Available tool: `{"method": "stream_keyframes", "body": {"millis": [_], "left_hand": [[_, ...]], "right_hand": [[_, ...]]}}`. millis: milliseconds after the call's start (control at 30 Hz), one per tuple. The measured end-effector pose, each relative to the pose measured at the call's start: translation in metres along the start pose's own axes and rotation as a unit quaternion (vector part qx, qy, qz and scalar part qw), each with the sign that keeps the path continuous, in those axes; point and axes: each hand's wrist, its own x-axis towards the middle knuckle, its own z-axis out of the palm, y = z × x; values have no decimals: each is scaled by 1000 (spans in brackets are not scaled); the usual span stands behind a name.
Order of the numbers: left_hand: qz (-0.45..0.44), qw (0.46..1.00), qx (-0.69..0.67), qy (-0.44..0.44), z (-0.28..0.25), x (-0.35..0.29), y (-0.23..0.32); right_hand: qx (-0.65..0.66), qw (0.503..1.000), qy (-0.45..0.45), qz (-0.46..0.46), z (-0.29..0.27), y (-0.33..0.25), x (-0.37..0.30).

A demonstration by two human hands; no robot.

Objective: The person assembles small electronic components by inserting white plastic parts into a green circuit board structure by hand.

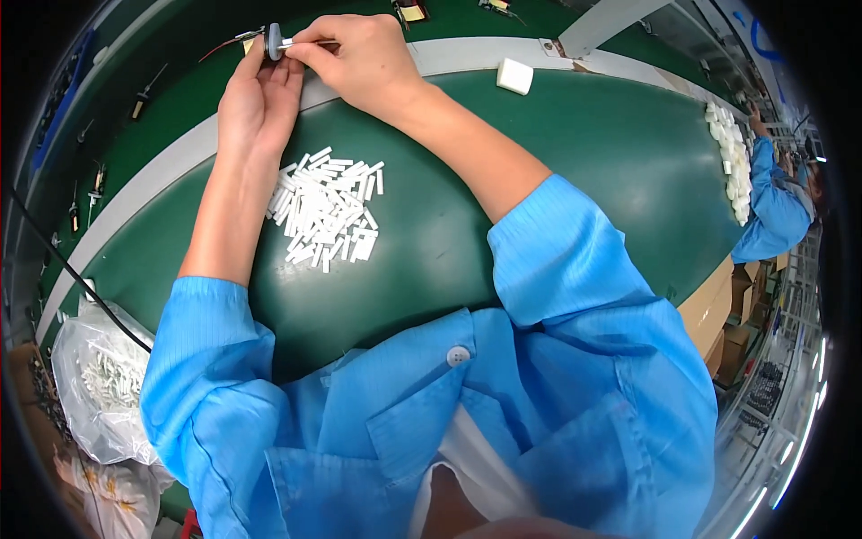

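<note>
Beyond the white rail, at the upper left, my left hand (256, 106) is turned palm up, its fingers closed on a small grey round part (275, 41) with thin wires. A red and a dark wire trail off to the left from it. My right hand (373, 56) pinches a thin white piece (286, 43) whose end meets the grey part's right side; whether it sits inside cannot be seen. Between my forearms, a loose pile of short white sticks or tubes (321, 208) lies on the green table (431, 234).
A white block (514, 76) sits near the rail (449, 56). Wired parts (144, 101) lie on the green surface beyond. At left are a clear bag of white pieces (108, 373) and a black cable (76, 274). At right, white parts (732, 157) stand near a blue-clad person (774, 211).
</note>
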Motion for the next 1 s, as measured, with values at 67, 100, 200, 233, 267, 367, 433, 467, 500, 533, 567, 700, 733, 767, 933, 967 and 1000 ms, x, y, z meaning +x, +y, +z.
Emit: {"method": "stream_keyframes", "body": {"millis": [67, 100, 200, 233, 267, 367, 433, 467, 500, 533, 567, 700, 733, 767, 933, 967, 1000], "left_hand": [[-6, 1000, 13, -26, -11, 5, 4], [-13, 998, 27, -52, -14, 8, 4], [-30, 996, 75, -35, -16, 8, 3], [-29, 996, 74, -36, -16, 9, 4], [-31, 995, 77, -61, -18, 11, 6], [-27, 994, 73, -71, -20, 9, 14], [-35, 994, 73, -70, -18, 10, 11], [-34, 994, 81, -66, -15, 8, 10], [-33, 994, 79, -67, -15, 7, 11], [-36, 994, 79, -64, -15, 9, 10], [-41, 994, 79, -60, -15, 10, 9], [-45, 995, 72, -46, -20, 13, 11], [-54, 993, 73, -72, -24, 17, 13], [-63, 990, 74, -99, -27, 20, 13], [-44, 996, 48, -65, -24, 20, 6], [-42, 996, 48, -64, -25, 21, 7], [-40, 996, 40, -64, -27, 22, 7]], "right_hand": [[33, 998, -17, 50, -2, -7, 0], [67, 992, -35, 100, -4, -9, 1], [-59, 985, -139, 84, -15, -11, -1], [-60, 985, -139, 83, -25, -13, -4], [-147, 980, -129, -26, -40, -14, -10], [-202, 972, -94, -77, -92, -15, -31], [-287, 955, -72, -3, -138, -2, -42], [-276, 957, -62, 61, -156, 7, -45], [-263, 955, -50, 126, -172, 17, -46], [-262, 949, -84, 155, -187, 33, -45], [-260, 940, -118, 186, -196, 41, -41], [-175, 902, -242, 312, -203, 37, -27], [-185, 890, -264, 324, -205, 36, -24], [-184, 888, -268, 324, -204, 35, -25], [-336, 871, -303, 189, -180, -13, -31], [-335, 872, -304, 187, -170, -22, -27], [-304, 892, -295, 159, -157, -31, -22]]}}
